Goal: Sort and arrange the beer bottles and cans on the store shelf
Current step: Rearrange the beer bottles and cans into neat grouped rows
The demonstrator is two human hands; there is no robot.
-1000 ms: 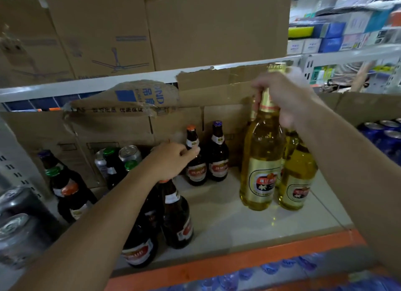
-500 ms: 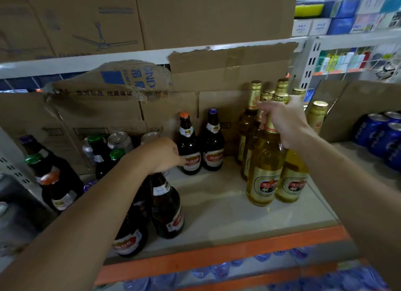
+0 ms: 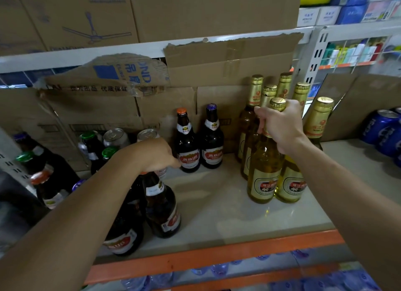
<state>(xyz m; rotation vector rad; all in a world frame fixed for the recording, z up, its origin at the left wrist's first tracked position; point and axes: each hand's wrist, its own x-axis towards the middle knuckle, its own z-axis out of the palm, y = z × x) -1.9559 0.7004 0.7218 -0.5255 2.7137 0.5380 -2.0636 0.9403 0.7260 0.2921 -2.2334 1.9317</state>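
Observation:
My right hand point(image 3: 280, 125) grips the neck of a tall golden bottle point(image 3: 263, 171) that stands on the shelf point(image 3: 227, 210) at the front of a cluster of several gold-capped bottles point(image 3: 253, 108). My left hand point(image 3: 156, 154) is curled over the top of a dark brown bottle point(image 3: 161, 206) near the shelf's front left, with another dark bottle point(image 3: 123, 236) beside it. Two dark bottles, one with an orange cap point(image 3: 186, 143) and one with a purple cap point(image 3: 212, 138), stand at the back against the cardboard.
More dark bottles point(image 3: 43, 182) and silver cans point(image 3: 116, 136) crowd the left. Blue cans point(image 3: 382, 130) lie at the right behind a cardboard divider point(image 3: 358, 99). Cardboard boxes point(image 3: 130, 108) line the back. An orange shelf edge point(image 3: 217, 253) runs along the front, water bottles below.
My right hand has brought the golden bottle down from the air and set it on the shelf beside the other golden ones. My left hand stays on the dark bottle's top.

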